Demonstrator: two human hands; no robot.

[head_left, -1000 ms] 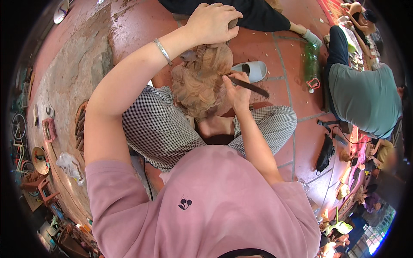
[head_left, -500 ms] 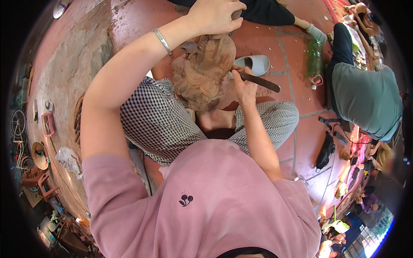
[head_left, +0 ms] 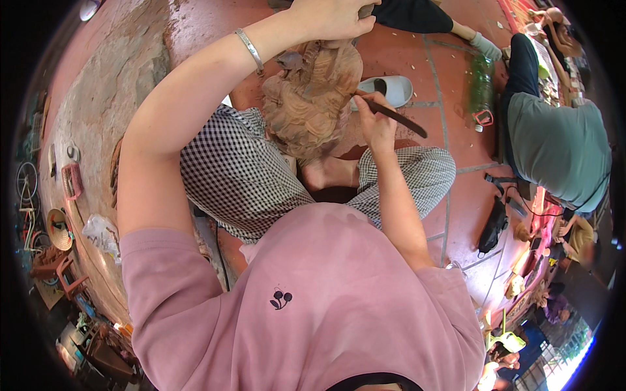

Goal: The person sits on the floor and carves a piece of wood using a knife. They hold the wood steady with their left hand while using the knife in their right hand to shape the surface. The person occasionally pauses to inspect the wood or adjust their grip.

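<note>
Brown carving (head_left: 303, 107) rests by our foot (head_left: 315, 176), inside the tiled floor's (head_left: 463, 143) left edge.
Right hand (head_left: 379, 130) grips dark tool (head_left: 401, 118), left hand (head_left: 332, 15) brown lump (head_left: 367, 10); we judge this scraping, next needing steady pressure.

Right of you: grey slipper (head_left: 399, 90), green btl (head_left: 481, 88) farther right, then co-worker in green shirt (head_left: 557, 146); blk bag (head_left: 493, 227) nearer you. On yr left: straw hat (head_left: 57, 231) w/ clear plastic bag (head_left: 101, 231) near it.

Remotely, I see a red tiled floor (head_left: 469, 146) bearing a pale slipper (head_left: 399, 91) just beyond my right grip (head_left: 379, 129), a green bottle (head_left: 481, 88) farther right.
</note>
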